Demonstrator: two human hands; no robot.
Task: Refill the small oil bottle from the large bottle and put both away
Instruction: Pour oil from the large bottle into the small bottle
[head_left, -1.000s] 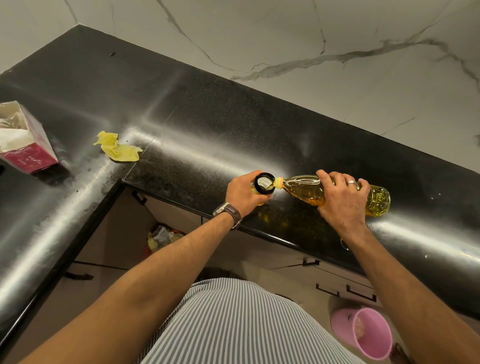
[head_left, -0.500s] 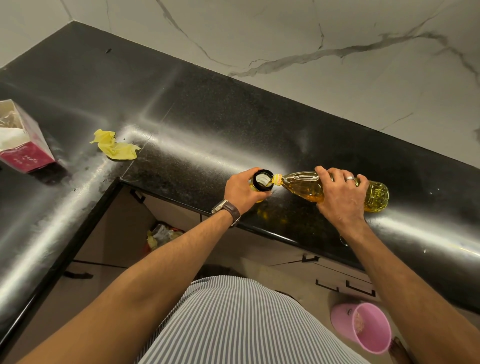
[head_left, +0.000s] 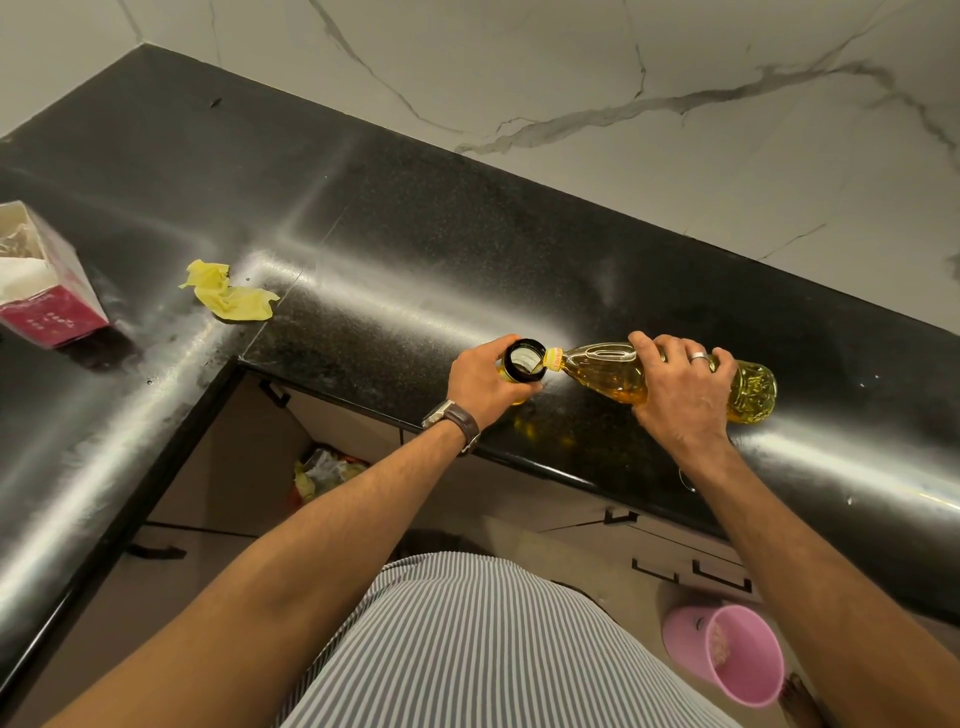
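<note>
The small oil bottle (head_left: 524, 361) stands upright on the black countertop (head_left: 415, 270) near its front edge, its black-rimmed mouth uncapped. My left hand (head_left: 480, 382) grips its side. The large clear bottle (head_left: 608, 371) of yellow oil lies tipped almost flat, its yellow neck resting over the small bottle's mouth. My right hand (head_left: 680, 389) grips the large bottle around its middle from above. Most of the small bottle's body is hidden by my left hand.
A crumpled yellow cloth (head_left: 228, 293) lies at the counter's inner corner. A red and white open box (head_left: 41, 280) sits at the far left. Below the counter are drawers, a pink bucket (head_left: 727, 660) on the floor and a bag of rubbish (head_left: 327, 470).
Both hands and both bottles keep their pose, with the large bottle still tipped over the small one. Only the camera view has shifted slightly.
</note>
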